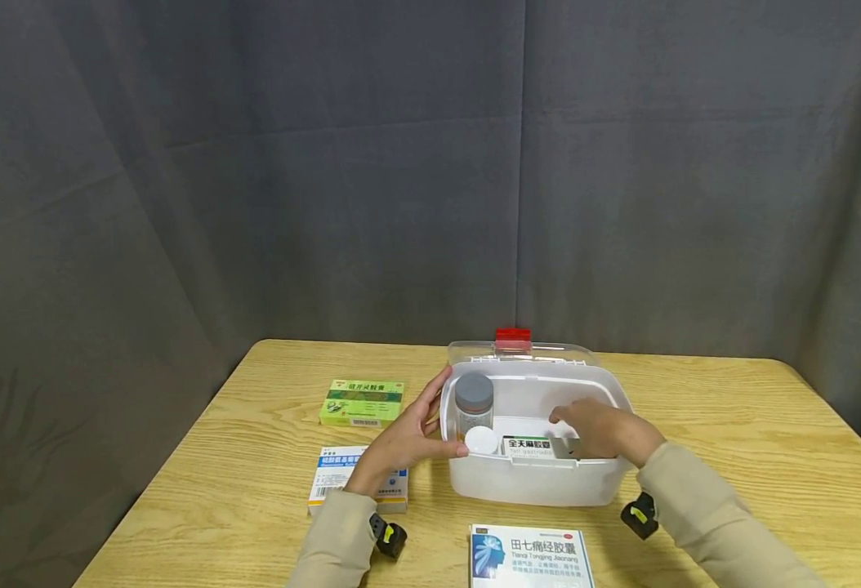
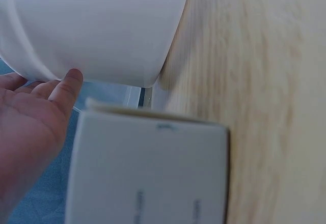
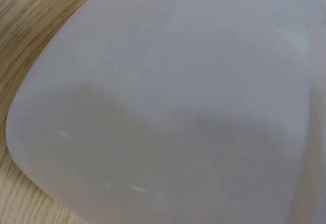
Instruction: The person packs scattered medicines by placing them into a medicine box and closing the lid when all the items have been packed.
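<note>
A translucent white lidded medicine box (image 1: 533, 482) stands on the table with its top open. My left hand (image 1: 412, 437) holds its left end, thumb at the front rim and fingers along the side wall. In the left wrist view the fingers of this hand (image 2: 38, 114) touch the wall. My right hand (image 1: 598, 429) reaches inside at the right; its lower fingers are hidden. Beside it lie a white-and-green capsule carton (image 1: 526, 447) and a grey-looking piece (image 1: 564, 447), whose kind I cannot tell. A grey-capped bottle (image 1: 474, 396) and a white round cap (image 1: 481, 441) sit inside at the left.
A green carton (image 1: 362, 403) lies left of the box. Nearer, a blue-and-white carton (image 1: 338, 469) lies partly under my left forearm. Another white-and-blue carton (image 1: 533, 559) lies in front. The clear lid with its red latch (image 1: 513, 336) hangs behind.
</note>
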{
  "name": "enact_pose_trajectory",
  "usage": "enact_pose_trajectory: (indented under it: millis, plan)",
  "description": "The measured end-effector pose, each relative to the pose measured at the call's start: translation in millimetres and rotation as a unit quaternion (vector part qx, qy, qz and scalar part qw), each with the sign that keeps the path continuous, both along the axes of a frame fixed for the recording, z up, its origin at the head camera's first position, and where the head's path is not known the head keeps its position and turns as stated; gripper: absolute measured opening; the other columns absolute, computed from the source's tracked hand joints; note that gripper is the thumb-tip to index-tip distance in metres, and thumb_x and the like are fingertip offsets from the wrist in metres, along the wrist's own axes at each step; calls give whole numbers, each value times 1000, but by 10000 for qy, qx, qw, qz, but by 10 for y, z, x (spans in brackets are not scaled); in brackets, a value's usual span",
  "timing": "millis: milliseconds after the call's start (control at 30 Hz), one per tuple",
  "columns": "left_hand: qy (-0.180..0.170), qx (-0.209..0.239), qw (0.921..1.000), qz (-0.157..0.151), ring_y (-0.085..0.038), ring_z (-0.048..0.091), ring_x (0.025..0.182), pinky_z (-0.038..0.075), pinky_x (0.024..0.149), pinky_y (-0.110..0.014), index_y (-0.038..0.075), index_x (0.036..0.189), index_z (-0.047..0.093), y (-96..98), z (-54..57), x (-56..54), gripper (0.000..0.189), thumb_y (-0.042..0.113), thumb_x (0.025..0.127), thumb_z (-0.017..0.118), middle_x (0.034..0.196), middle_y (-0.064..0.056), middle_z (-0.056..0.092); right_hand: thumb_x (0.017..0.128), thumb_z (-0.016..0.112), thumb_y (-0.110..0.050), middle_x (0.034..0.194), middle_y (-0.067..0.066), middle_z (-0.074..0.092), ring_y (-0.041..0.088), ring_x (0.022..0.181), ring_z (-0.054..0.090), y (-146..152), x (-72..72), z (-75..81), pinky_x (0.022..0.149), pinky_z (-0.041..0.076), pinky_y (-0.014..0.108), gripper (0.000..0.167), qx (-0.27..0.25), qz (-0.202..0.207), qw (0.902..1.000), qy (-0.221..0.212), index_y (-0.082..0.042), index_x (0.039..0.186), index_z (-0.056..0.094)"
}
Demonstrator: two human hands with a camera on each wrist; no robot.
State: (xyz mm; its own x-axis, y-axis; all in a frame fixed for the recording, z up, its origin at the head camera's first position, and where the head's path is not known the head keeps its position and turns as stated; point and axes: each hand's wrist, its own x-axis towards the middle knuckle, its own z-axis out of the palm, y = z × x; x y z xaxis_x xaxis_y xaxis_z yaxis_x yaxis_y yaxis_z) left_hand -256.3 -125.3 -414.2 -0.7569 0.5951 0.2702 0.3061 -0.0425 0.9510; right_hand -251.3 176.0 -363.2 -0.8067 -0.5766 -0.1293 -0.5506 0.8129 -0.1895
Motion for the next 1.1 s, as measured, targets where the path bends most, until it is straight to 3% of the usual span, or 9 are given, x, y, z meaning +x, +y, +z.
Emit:
enact_pose_trajectory:
  millis: [133, 367, 567, 867, 1100]
  plan:
    - [-13, 22, 10000, 3, -22, 18, 144, 25, 112, -38, 18, 157, 6, 9, -6, -4, 114, 29, 76, 85, 161, -8, 12, 79, 77, -14, 106, 15, 64, 30, 99, 58, 1, 6, 18, 92, 46, 47, 42, -460, -113, 9988, 148, 2, 115, 62]
    - [27, 40, 10000, -55, -24, 17, 144, 25, 112, -39, 15, 157, 3, 8, -3, -1, 116, 30, 77, 85, 161, -10, 11, 76, 80, -8, 110, 18, 64, 35, 102, 60, 6, 1, 39, 89, 48, 50, 44, -1171, -406, 9908, 535, 5, 114, 63]
    - [55, 36, 10000, -62, -23, 18, 144, 26, 112, -38, 15, 157, 4, 7, -6, -10, 114, 27, 78, 84, 160, -9, 12, 80, 77, -8, 112, 21, 64, 38, 100, 61, 42, 51, 111, 85, 50, 53, 43, -1795, -482, 9748, 1230, 7, 118, 61]
    - [23, 110, 9999, -83, -25, 19, 144, 24, 113, -43, 15, 157, 3, -6, -15, -8, 113, 28, 78, 84, 159, -13, 15, 85, 75, -21, 115, 21, 64, 39, 104, 61, 79, 214, 222, 81, 52, 56, 53, -2473, -836, 9519, 1606, -2, 130, 55]
    - [-7, 95, 9999, -80, -22, 19, 144, 24, 113, -40, 17, 157, 3, 5, -5, 3, 115, 30, 77, 84, 160, -10, 15, 84, 76, -25, 111, 17, 67, 34, 101, 63, 101, 306, 235, 75, 54, 53, 54, -2693, -711, 9374, 2092, -5, 130, 57]
